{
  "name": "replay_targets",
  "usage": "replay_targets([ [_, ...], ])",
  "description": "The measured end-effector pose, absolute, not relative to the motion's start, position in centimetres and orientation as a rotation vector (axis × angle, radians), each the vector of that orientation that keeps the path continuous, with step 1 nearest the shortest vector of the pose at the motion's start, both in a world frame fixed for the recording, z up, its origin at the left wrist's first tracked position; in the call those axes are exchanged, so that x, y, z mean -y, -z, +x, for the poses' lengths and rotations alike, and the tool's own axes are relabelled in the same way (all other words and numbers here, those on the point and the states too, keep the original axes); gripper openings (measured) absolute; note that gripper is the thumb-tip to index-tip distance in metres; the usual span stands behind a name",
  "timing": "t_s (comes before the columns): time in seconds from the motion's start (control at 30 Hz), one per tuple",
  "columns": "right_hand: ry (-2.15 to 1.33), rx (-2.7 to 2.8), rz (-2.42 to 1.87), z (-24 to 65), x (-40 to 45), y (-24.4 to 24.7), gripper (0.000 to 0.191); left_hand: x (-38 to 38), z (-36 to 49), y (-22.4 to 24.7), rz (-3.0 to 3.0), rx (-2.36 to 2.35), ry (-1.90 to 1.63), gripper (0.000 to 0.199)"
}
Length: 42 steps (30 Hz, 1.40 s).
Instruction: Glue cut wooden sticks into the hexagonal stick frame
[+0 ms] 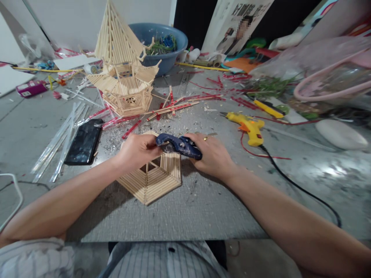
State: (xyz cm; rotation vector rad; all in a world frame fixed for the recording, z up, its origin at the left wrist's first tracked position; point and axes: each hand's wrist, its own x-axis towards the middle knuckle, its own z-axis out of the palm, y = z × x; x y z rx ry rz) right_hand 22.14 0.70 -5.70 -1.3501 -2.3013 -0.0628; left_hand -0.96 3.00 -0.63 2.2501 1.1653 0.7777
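My right hand [210, 156] is wrapped round the handles of a dark blue cutting tool [182, 146], held above the table. At the tool's left end, my left hand [139, 151] is closed in a pinch, with a small bit of pale stick showing by the jaws; what its fingertips hold is mostly hidden. Below both hands lies a hexagonal panel of pale wooden sticks [162, 178], partly covered by them. Behind stands a tiered pagoda model [124, 77] made of the same kind of sticks, with a pointed roof.
A black phone [84, 142] and clear glue sticks [65, 135] lie at left. A yellow glue gun [249, 126] with a black cord rests at right. Red wrappers and loose sticks [174, 108] litter the middle. Behind are a blue basin [165, 60] and a pink-rimmed item [333, 90].
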Motion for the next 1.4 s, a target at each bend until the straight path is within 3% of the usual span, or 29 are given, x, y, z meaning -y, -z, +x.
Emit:
replay_targets([
  [1.4, 0.108, 2.374, -1.451, 22.17, -0.52, 5.26, 0.041, -3.14, -0.64, -0.36, 1.925, -1.153, -0.732, 0.01],
])
